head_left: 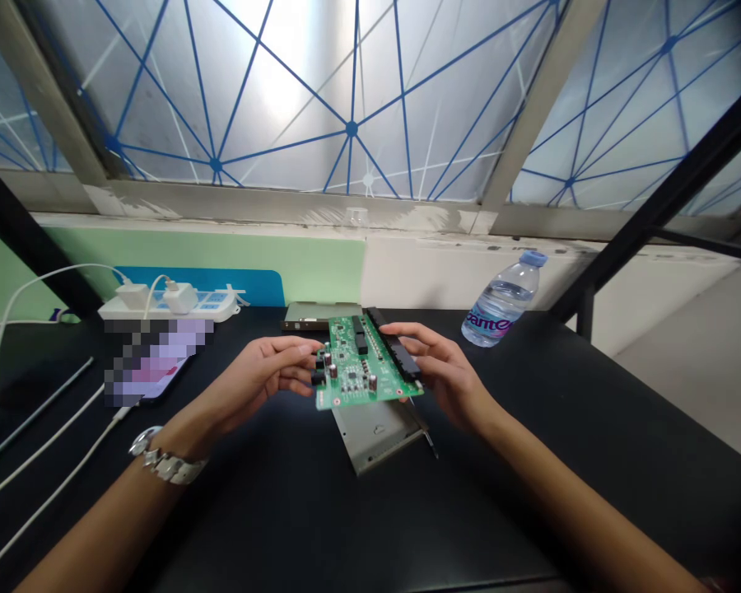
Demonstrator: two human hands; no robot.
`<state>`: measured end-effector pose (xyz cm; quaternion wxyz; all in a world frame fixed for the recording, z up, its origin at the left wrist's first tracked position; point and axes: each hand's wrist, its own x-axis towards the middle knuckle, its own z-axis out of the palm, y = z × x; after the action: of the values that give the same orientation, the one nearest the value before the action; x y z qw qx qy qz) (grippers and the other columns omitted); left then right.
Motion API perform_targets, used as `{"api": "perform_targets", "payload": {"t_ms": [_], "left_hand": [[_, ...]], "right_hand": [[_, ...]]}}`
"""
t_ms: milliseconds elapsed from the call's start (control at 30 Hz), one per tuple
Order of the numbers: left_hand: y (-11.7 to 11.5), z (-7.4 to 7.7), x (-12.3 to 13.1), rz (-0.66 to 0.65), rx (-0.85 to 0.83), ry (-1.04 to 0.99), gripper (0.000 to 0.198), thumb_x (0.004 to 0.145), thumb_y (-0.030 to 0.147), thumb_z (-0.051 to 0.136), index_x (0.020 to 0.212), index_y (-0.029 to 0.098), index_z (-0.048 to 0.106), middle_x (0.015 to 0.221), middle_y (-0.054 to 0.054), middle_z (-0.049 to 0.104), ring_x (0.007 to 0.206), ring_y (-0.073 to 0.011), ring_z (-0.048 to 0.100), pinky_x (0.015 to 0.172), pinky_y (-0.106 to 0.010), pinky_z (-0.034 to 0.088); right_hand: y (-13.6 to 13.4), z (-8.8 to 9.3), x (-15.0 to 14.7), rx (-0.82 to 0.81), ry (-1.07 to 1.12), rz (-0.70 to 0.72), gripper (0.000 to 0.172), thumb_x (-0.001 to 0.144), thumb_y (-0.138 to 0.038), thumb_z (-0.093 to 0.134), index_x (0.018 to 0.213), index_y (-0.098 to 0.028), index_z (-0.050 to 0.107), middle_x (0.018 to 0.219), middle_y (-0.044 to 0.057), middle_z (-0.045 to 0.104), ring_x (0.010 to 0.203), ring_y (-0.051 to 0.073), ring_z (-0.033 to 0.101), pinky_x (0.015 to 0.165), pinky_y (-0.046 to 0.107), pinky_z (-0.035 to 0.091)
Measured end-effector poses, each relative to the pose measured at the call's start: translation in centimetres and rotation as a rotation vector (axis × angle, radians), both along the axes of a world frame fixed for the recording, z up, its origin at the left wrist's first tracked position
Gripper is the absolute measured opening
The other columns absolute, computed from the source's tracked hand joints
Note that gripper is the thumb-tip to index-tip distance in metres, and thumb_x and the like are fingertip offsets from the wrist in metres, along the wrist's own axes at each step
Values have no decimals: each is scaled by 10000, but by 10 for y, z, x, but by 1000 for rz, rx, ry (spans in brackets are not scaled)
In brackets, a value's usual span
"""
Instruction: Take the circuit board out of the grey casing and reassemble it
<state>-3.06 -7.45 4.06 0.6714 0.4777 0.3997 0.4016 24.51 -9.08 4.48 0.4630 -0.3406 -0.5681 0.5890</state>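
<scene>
A green circuit board (pixel 351 375) is held tilted above the black table, between my two hands. My left hand (pixel 277 366) grips its left edge by the small black connectors, fingers closed. On the opposite side, my right hand (pixel 441 366) holds the edge along a long black connector strip (pixel 393 346). Beneath the board lies a grey metal plate (pixel 376 436), partly covered by it. A thin metal tool, perhaps a screwdriver (pixel 431 445), rests at the plate's right side. Behind the board sits another grey metal casing piece (pixel 321 313) with a dark front edge.
A water bottle (pixel 500 305) with a blue cap stands at the back right. To the left are a white power strip (pixel 166 305) with chargers, a phone (pixel 160 362) and several cables across the black table (pixel 272 527). Black metal frame bars (pixel 654 214) rise at both sides.
</scene>
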Motion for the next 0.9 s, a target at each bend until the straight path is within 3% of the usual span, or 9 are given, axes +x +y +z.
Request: {"api": "perform_targets", "payload": {"t_ms": [100,200,333,467,633,900], "left_hand": [[1,-2,0,-21,-38,23,288,822,372,787,1003,149,774,842,-63,744,708,-147,706,638,-236,585],[0,-4,2,-47,-47,89,347,841,429,760,1032,141,769,902,-88,746,742,-166,718,686,-267,599],[-5,-5,6,-127,-51,139,459,851,467,737,1171,137,727,1068,-139,743,888,-225,738,826,-345,602],[-12,-7,13,-242,-26,94,529,883,449,709,1322,164,635,1263,-160,693,1094,-274,699,992,-426,540],[-18,-11,24,-326,95,-7,607,854,409,750,1398,217,562,1383,-142,628,1281,-297,586,1104,-465,432],[-20,-10,30,-349,128,-74,676,788,412,810,1381,203,561,1342,-136,644,1220,-301,614,1071,-444,437]], "right_hand": [[-1,-2,1,56,-53,-25,390,796,-185,580,1164,-255,689,1014,51,675,816,200,605,640,308,472],[-5,-4,-1,185,-165,-53,324,882,-269,573,1188,-266,680,1012,59,653,870,231,585,697,343,469],[-14,-4,-7,390,-351,-81,342,970,-368,541,1291,-291,630,979,56,576,844,215,541,728,363,479],[-22,-3,-16,571,-383,-50,436,968,-320,557,1404,-317,545,992,53,492,853,202,528,685,347,504],[-30,-9,-28,554,-302,17,751,883,-231,681,1519,-376,308,1079,58,480,831,186,548,649,338,548],[-33,-15,-38,532,-181,42,890,801,-234,799,1507,-405,285,1085,42,448,825,164,577,607,292,548]]}}
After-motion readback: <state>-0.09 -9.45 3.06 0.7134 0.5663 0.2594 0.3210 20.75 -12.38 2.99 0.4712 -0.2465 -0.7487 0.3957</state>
